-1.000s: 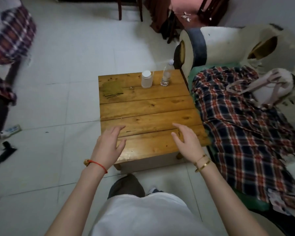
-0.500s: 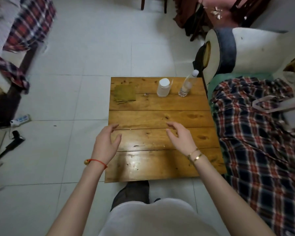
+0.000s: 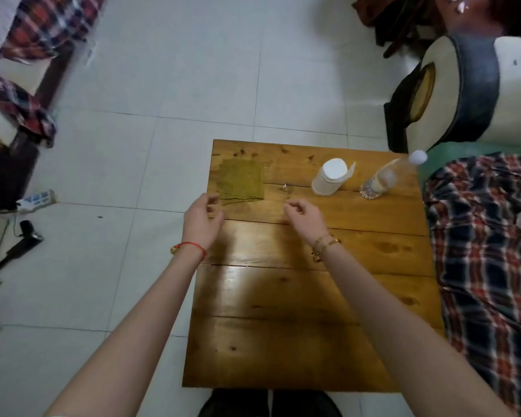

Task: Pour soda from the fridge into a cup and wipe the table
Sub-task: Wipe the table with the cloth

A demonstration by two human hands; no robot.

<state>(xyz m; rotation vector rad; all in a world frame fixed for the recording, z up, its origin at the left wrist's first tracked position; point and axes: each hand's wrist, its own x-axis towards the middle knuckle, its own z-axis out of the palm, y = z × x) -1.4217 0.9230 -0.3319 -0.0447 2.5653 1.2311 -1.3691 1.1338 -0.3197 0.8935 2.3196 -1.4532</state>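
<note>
Both our hands have crept farther over the tabletop (image 3: 307, 326), left hand (image 3: 201, 220) and right hand (image 3: 306, 217) loosely curled, empty, near the cloth (image 3: 242, 182); bottle (image 3: 382, 179) far right, no cup visible, nothing poured or wiped yet, we reckon.

Dim indoor light; glare patch on worktop (image 3: 247, 275), soft arm shadows below it, blurred edges, wide-angle bending at corners.
</note>
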